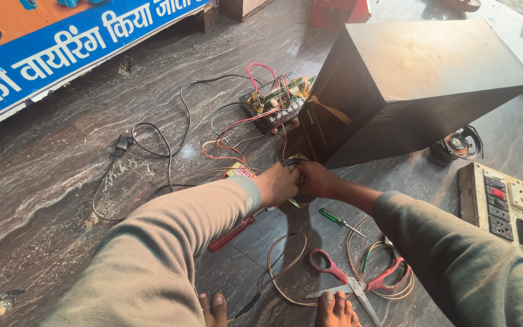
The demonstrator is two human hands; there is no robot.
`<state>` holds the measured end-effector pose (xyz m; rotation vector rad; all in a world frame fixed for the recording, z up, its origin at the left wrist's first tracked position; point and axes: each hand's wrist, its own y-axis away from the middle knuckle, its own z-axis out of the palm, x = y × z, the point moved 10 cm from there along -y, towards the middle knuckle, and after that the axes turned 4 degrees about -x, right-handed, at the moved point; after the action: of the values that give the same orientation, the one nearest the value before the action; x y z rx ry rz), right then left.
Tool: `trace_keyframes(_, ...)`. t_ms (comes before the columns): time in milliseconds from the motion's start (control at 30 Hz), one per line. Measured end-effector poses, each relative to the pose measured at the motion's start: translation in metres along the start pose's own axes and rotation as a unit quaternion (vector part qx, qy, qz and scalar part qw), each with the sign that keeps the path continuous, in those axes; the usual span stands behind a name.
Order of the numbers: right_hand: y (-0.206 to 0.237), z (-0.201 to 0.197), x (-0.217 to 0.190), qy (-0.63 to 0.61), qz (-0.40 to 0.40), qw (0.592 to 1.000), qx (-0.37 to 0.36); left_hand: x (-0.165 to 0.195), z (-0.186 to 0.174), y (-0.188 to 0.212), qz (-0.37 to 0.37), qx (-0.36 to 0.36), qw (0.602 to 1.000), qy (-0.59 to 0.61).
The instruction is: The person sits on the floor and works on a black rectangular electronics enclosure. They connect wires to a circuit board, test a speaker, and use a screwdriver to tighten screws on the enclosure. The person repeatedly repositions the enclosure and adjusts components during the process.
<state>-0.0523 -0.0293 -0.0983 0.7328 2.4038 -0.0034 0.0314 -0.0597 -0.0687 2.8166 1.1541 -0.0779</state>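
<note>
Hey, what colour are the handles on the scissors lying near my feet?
The scissors have pink-red handles with plain metal blades, as seen in the head view.

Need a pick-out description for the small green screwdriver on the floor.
Start at the big dark speaker cabinet and drop to the two hands below its near corner. Just right of and nearer than the right hand lies the small screwdriver. Green handle, thin shaft; the red-handled scissors lie closer to the feet.
</note>
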Motion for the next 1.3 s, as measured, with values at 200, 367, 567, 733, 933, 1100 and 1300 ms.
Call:
trace_keyframes(200, -0.001, -0.002, 0.0, 0.024, 0.058, 0.998, -0.013, -0.003, -0.001, 0.0, 0.004, -0.011, 1.0, 0.014)
trace_keyframes(367, 0.003, -0.01, -0.014, 0.017, 0.065, 0.998, 0.014, -0.006, -0.003, 0.002, 0.004, 0.011, 1.0, 0.008)
trace_keyframes(567, 0.008, -0.017, -0.033, 0.073, 0.057, 0.995, 0.04, -0.001, 0.001, 0.0, -0.003, -0.001, 1.0, -0.013)
trace_keyframes(733, 0.015, -0.029, -0.059, 0.072, -0.027, 0.993, 0.087, 0.0, 0.0, -0.002, 0.005, 0.01, 1.0, 0.01)
trace_keyframes(933, 0.009, -0.025, -0.047, 0.077, 0.037, 0.996, 0.039, -0.001, 0.005, -0.004, 0.012, 0.021, 1.0, 0.003)
trace_keyframes(1100, 0.006, -0.019, -0.035, 0.062, 0.031, 0.997, 0.046, -0.004, 0.009, -0.007, 0.014, 0.009, 1.0, 0.007)
trace_keyframes(1300, 0.001, -0.015, -0.025, 0.062, 0.005, 0.995, 0.073, -0.012, 0.01, -0.015, 0.0, -0.014, 0.999, 0.037)
